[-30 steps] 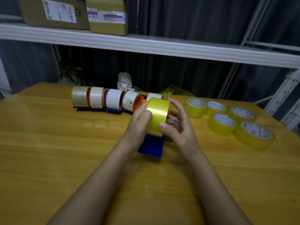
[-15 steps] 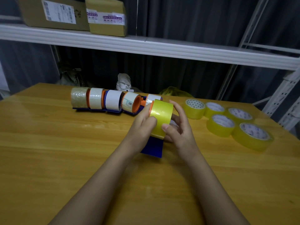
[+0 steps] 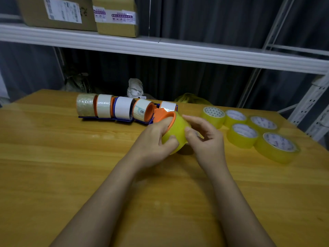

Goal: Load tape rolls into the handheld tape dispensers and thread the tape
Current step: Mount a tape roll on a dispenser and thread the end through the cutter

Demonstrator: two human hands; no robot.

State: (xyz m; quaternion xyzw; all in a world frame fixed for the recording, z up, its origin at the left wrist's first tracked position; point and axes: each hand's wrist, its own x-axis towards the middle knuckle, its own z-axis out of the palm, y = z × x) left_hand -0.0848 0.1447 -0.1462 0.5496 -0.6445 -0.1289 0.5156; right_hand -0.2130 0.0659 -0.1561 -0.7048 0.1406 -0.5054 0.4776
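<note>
We see a wooden table (image 3: 53,157) under a white shelf (image 3: 178,49) with boxes (image 3: 114,15). Both our left hand (image 3: 154,139) and right hand (image 3: 204,138) grip the yellow tape roll (image 3: 178,132) mid-table, between loaded dispensers (image 3: 122,109) and spare rolls (image 3: 249,129).

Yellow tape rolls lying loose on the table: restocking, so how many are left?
5, clustered right of the hands: back left, back middle, back right, centre, nearest. None looks hidden.

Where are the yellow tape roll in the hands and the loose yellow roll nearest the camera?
held yellow tape roll (image 3: 178,132), head view, outer tape surface
nearest loose yellow roll (image 3: 274,153), head view, side wall
</note>
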